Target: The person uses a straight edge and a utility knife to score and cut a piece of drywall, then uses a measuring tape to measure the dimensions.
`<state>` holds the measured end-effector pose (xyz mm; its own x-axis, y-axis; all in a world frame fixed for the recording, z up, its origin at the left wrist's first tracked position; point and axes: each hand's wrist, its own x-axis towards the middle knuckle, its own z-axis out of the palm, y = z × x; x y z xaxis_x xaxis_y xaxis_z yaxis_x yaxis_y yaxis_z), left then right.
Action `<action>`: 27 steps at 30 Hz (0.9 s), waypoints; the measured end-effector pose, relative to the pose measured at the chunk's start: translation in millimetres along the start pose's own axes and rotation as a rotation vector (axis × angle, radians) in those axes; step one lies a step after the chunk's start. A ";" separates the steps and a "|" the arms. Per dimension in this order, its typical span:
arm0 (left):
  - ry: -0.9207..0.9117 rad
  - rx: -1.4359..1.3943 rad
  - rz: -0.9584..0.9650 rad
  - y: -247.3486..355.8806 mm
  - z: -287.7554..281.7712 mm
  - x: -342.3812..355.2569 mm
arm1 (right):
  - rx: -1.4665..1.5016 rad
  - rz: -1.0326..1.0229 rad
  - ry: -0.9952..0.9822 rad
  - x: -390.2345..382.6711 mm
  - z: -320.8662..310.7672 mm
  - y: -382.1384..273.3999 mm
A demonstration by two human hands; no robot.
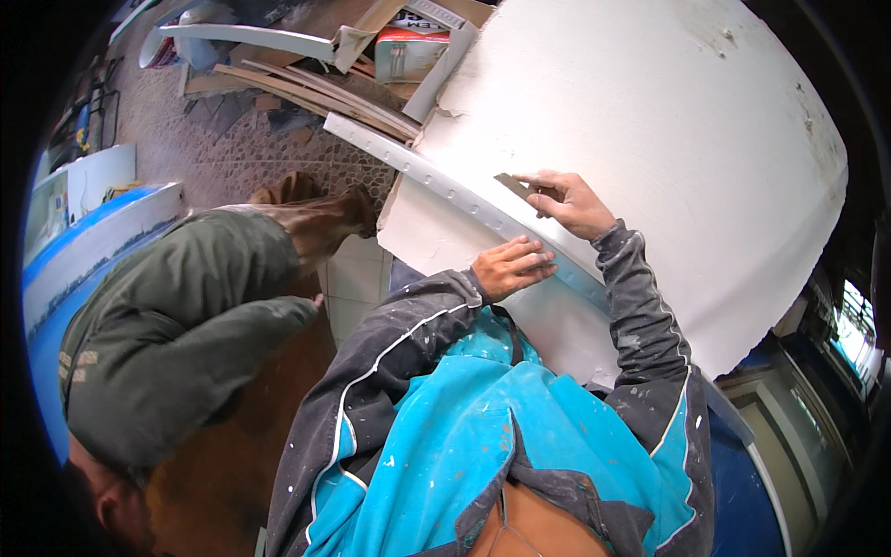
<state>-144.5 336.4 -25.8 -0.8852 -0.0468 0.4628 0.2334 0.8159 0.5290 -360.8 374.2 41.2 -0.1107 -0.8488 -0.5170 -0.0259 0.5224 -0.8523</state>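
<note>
A big white plasterboard sheet fills the upper right of the view, from about twelve o'clock round to four, its lower-left edge ragged and torn. Across that edge lies a long perforated metal strip, running from eleven o'clock down toward the centre, pale grey with a row of small holes.

The person's left hand rests flat on the strip just right of centre — fingers spread and pressing down, its grip released, grasping nothing. The right hand sits just above it, at about one o'clock from the left hand, fingers pinched on a small dark flat tool whose tip touches the sheet right beside the strip. What kind of tool it is I cannot tell; it is thin and partly hidden by the fingers.

Both forearms come up from the lower edge in a grey paint-flecked jacket with turquoise panels.

At nine o'clock another person crouches in an olive-green jacket, one brown-gloved hand reaching toward the sheet's left corner.

Beyond, at eleven to twelve o'clock, scrap timber and board offcuts lie heaped on a patterned tile floor.
</note>
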 end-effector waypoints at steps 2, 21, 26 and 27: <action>0.035 -0.020 0.024 -0.3 1.8 1.5 | -0.285 -0.122 0.063 20.9 10.7 0.0; -0.154 -0.111 0.014 -4.4 10.8 -28.6 | -0.969 -0.384 -0.055 181.4 104.9 9.4; -0.087 -0.098 0.020 -3.2 3.3 -17.5 | -0.994 -0.320 -0.064 172.3 103.9 7.2; -0.053 -0.077 0.043 -5.3 2.8 -13.0 | -0.993 -0.316 -0.036 165.4 98.6 9.2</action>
<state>-135.4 334.3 -36.6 -0.8934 0.0191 0.4488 0.2997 0.7697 0.5638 -281.4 230.7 -60.0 0.0727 -0.9518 -0.2980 -0.8562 0.0937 -0.5081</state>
